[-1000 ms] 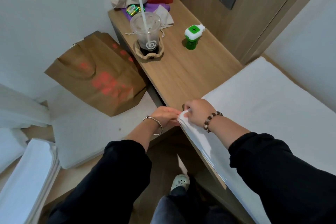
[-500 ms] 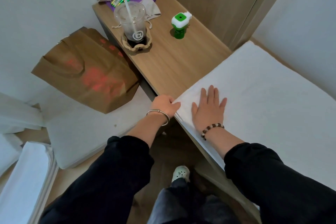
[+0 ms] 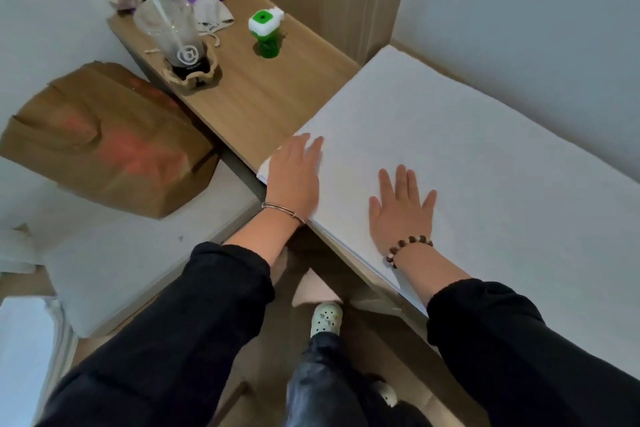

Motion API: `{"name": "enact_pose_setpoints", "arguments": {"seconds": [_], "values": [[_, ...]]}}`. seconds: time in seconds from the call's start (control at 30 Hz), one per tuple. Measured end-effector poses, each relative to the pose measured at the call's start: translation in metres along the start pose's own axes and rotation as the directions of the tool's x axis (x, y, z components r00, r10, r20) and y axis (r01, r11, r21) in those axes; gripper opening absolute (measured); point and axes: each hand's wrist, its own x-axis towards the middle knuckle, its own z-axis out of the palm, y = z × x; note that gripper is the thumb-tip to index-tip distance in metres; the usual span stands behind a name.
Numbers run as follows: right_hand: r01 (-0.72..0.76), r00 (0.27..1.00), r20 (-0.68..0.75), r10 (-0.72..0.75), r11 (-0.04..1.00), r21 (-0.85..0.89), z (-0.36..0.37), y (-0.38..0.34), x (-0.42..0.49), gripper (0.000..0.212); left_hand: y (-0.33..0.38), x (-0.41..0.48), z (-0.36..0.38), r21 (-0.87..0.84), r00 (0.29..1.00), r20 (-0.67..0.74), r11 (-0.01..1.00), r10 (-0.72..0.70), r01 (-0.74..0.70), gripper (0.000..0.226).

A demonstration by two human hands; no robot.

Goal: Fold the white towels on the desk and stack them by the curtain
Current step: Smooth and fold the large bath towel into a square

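While both hands lie flat — white towel underneath.

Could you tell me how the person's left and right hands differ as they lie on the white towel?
The left hand lies at a corner of the white towel, fingers close together; the right hand lies further in, fingers spread. The left wrist wears a thin metal bangle, the right a bead bracelet. Both rest flat, palm down, on the towel.
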Motion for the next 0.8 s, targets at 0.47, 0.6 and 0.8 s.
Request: {"name": "enact_pose_setpoints", "arguments": {"seconds": [0.47, 0.6, 0.8], "values": [[-0.299, 0.954, 0.044, 0.297, 0.952, 0.061, 0.030, 0.168, -0.131, 0.057, 0.139, -0.043, 0.036, 0.088, 0.935, 0.355, 0.995, 0.007, -0.040, 0.056], [-0.297, 0.954, 0.061, 0.293, 0.951, 0.086, 0.028, 0.193, -0.149, 0.058, 0.213, -0.064, 0.039, 0.012, 0.891, 0.378, 0.961, 0.251, -0.276, 0.057], [-0.277, 0.961, 0.008, 0.277, 0.958, 0.072, 0.036, 0.229, -0.176, 0.057, 0.276, -0.105, 0.054, -0.042, 0.657, 0.403, 0.730, 0.638, -0.682, 0.057]]}}
